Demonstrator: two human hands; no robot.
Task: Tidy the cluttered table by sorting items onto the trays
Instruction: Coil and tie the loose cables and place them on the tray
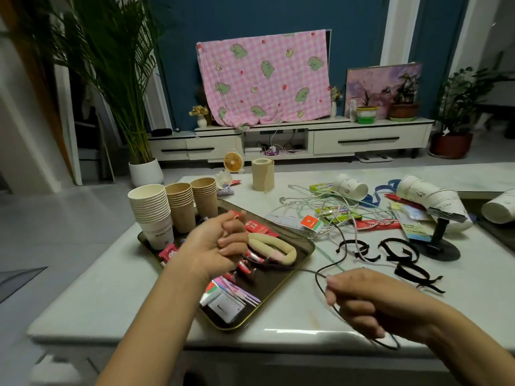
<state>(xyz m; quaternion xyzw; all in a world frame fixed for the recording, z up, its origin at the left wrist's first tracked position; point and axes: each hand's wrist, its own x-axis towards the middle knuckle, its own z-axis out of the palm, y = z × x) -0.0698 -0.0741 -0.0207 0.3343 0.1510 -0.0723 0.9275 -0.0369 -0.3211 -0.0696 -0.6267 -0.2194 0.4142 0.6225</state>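
Observation:
A dark tray [302,253] with a gold rim lies on the pale table [111,280]. It holds three stacks of paper cups [152,210], red sachets, a beige padded loop [274,246] and pink sticks. My left hand [217,243] hovers over the tray's middle, fingers curled around one end of a thin black cable [320,282]. My right hand [370,299] is near the table's front edge, to the right of the tray, pinching the same cable, which loops below it.
A tangle of white cables [320,207], green and red packets, black straps [401,257], a black phone stand [439,240] and tipped white cups [426,196] lie on the right half. A paper roll [262,174] stands at the back.

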